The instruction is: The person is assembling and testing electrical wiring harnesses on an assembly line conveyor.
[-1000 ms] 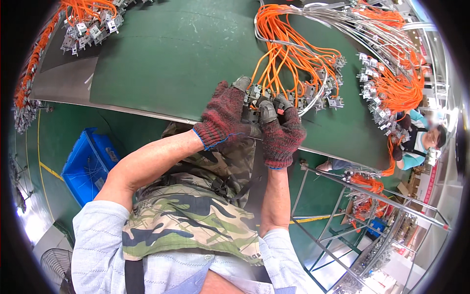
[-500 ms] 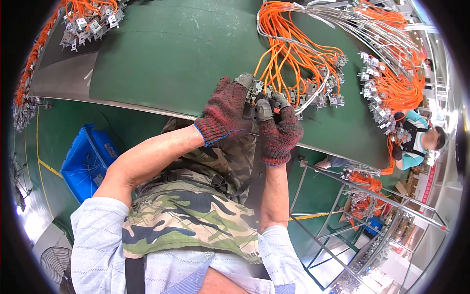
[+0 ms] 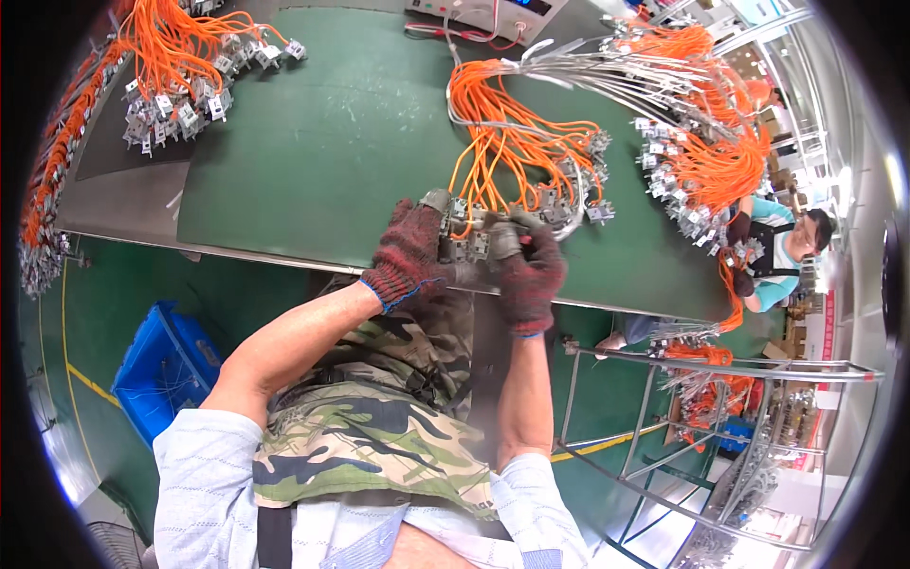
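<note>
A bundle of orange wires (image 3: 502, 128) lies on the green tabletop, its ends fitted with small grey metal connectors (image 3: 466, 245). Dark red knitted gloves with grey fingertips cover both hands. My left hand (image 3: 409, 245) is closed around the left side of a connector cluster near the table's front edge. From the right, my right hand (image 3: 533, 277) meets the same cluster with bent, closed fingers, slightly blurred. What exactly its fingertips pinch is hidden. A white cable (image 3: 576, 213) curves among the connectors just beyond it.
More orange wire bundles lie at the far left (image 3: 175, 57) and right (image 3: 725, 161). At the back stands a bench instrument (image 3: 493, 14). A co-worker (image 3: 773, 247) handles wires at the right. Below the table are a blue crate (image 3: 156, 370) and a metal frame (image 3: 701, 365).
The view has shifted, bringing the bench instrument into sight. My right hand has shifted slightly against the connectors, and several grey connectors now show between the hands.
</note>
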`<action>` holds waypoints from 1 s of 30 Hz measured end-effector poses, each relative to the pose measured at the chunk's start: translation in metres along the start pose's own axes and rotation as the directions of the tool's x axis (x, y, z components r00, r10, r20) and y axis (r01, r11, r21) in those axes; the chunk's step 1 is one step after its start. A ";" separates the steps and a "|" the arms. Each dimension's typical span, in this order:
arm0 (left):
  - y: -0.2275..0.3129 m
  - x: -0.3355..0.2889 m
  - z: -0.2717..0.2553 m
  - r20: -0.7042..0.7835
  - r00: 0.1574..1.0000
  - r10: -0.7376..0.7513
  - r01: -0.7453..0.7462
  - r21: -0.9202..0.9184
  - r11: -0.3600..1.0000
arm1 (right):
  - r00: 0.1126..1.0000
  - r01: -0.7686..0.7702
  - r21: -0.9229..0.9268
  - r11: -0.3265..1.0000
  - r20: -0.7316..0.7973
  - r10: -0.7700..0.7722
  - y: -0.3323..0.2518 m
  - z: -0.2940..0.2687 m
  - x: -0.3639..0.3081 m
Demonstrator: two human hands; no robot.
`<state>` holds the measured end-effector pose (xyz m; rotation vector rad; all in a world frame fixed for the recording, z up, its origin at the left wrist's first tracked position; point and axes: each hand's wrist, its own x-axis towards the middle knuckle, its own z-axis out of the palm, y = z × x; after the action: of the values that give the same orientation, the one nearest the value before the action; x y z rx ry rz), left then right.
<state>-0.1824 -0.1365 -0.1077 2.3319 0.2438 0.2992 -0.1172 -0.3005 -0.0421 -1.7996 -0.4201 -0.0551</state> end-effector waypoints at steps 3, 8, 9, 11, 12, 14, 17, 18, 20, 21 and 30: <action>0.007 -0.002 -0.006 -0.015 1.000 -0.005 0.005 0.000 1.000 | 0.994 0.033 0.147 0.989 -0.107 -0.017 -0.010 -0.042 0.028; 0.013 -0.004 -0.010 0.022 1.000 -0.020 0.021 -0.026 0.999 | 0.928 -0.024 -0.104 0.994 -0.373 -0.017 -0.050 -0.117 0.112; 0.017 -0.003 -0.014 0.026 1.000 -0.008 0.008 -0.024 1.000 | 0.924 0.120 -0.097 0.988 -0.352 -0.147 -0.055 -0.108 0.124; 0.030 -0.001 -0.026 0.095 0.995 -0.026 0.027 -0.014 1.000 | 0.812 0.434 -0.793 0.427 0.139 -0.567 -0.038 -0.075 0.124; 0.025 -0.002 -0.027 0.101 0.994 -0.031 0.032 -0.010 0.999 | 0.696 0.613 -0.695 0.377 0.248 -0.674 -0.034 -0.018 0.101; 0.015 -0.003 -0.022 0.110 0.994 -0.009 0.012 -0.027 1.000 | 0.501 0.821 -0.184 0.540 0.687 -0.527 -0.074 0.069 0.039; -0.005 -0.002 -0.002 0.255 0.964 0.078 -0.050 -0.113 0.992 | 0.211 0.758 0.031 0.651 0.933 -0.291 -0.124 0.127 -0.027; -0.021 -0.009 0.003 0.323 0.942 0.096 -0.045 -0.164 0.985 | 0.165 0.733 0.172 0.658 0.893 -0.418 -0.126 0.129 -0.036; -0.051 -0.022 0.019 0.470 0.873 0.130 0.044 -0.343 0.938 | 0.183 0.644 0.212 0.735 0.890 -0.417 -0.124 0.132 -0.026; -0.067 -0.029 0.025 0.541 0.830 0.136 0.172 -0.479 0.861 | 0.199 0.541 0.252 0.802 0.888 -0.414 -0.124 0.137 -0.019; -0.023 0.001 0.046 -0.058 0.976 0.209 -0.186 0.265 0.946 | 0.919 -0.093 -0.179 0.979 0.364 0.154 0.006 0.134 0.107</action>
<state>-0.1704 -0.1515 -0.1558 2.6111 0.0932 0.4935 -0.0403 -0.1479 -0.0570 -1.9950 -0.5858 0.3624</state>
